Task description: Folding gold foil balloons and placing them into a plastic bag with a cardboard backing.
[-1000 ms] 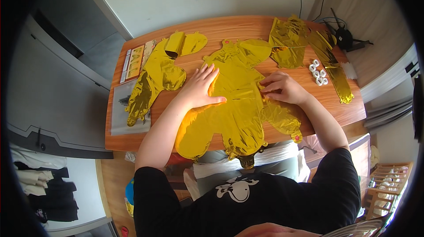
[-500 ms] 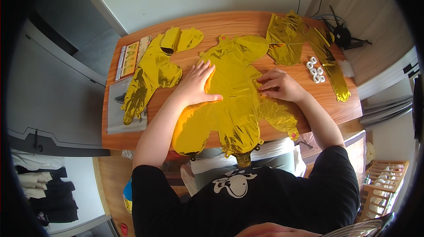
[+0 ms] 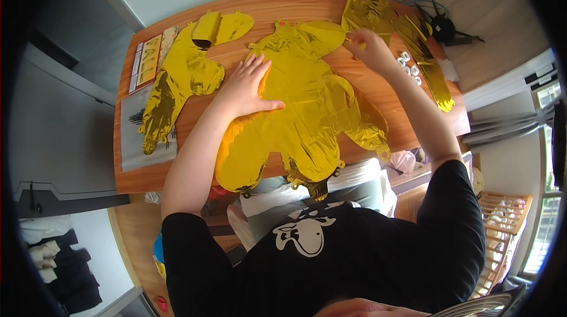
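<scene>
Large foil (image 3: 301, 89), gold, one: flat at the middle of the counter (image 3: 192, 117), its lower end overhanging the near edge. Left hand (image 3: 243, 89): palm down on the large foil's left edge, fingers extended, thumb spread wide. Right hand (image 3: 369, 50): raised beside the upper right lobe, fingers bent; cannot tell whether they pinch anything. Side foil (image 3: 177, 72), gold, one: left of the left hand. Rear foil (image 3: 369, 15), gold, crumpled: just beyond the right hand. Rolls (image 3: 414, 71), white, several: near the right wrist. Router (image 3: 444, 27), black: far right.
</scene>
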Demonstrator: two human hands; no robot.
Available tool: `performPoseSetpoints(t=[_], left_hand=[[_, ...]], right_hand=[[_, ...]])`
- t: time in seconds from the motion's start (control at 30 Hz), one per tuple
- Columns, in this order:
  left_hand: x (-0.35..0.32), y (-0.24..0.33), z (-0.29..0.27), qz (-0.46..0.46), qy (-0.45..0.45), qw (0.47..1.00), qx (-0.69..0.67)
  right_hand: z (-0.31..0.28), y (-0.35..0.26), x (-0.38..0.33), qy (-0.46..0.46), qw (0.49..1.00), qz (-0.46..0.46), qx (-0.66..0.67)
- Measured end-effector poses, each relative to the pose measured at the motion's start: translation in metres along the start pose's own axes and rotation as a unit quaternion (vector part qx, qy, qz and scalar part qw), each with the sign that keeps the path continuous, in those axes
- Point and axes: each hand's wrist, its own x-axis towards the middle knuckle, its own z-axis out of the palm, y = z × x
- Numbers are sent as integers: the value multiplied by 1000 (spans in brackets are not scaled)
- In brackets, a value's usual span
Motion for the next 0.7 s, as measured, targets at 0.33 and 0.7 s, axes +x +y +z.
performPoseSetpoints(t=[0.33, 0.7], left_hand=[[7, 6, 0, 13, 13, 1000, 3], [5, 7, 0, -5, 4, 1000, 17]], right_hand=[[29, 12, 71, -16, 977, 209, -24], [48, -29, 52, 96, 935, 250, 233]])
